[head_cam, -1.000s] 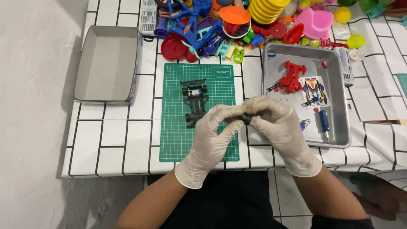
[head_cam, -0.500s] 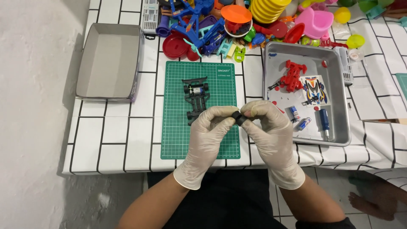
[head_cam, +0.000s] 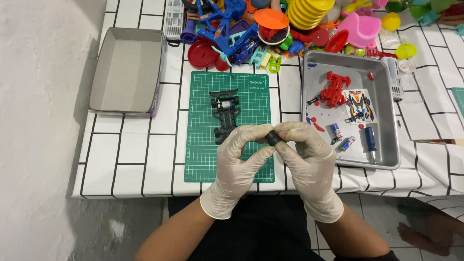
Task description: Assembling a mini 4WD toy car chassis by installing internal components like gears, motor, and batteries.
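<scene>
White cloth with a black grid covers the worktop (head_cam: 130, 159), where two hands in thin pale gloves meet at the near edge. The left hand (head_cam: 239, 162) and right hand (head_cam: 309, 159) are pressed together, fingertips of both clamped on a small black wheel (head_cam: 272, 138) held just above the green cutting mat (head_cam: 227, 159). The wheel looks light and slightly rubbery, a short round cylinder likely to roll or slip from smooth gloves, so a pinch across its flat faces seems the safest hold. Just beyond the hands, a black toy car frame (head_cam: 225, 113) lies on the mat, thin, stiff plastic that appears easy to snap. To the right a shiny metal tray (head_cam: 391, 121) holds red plastic parts (head_cam: 336, 89), a sticker sheet (head_cam: 357, 105) and small batteries (head_cam: 340, 137). At far left sits a grey cardboard box (head_cam: 128, 70). Along the back edge lies a heap of bright plastic toys (head_cam: 290, 24).
</scene>
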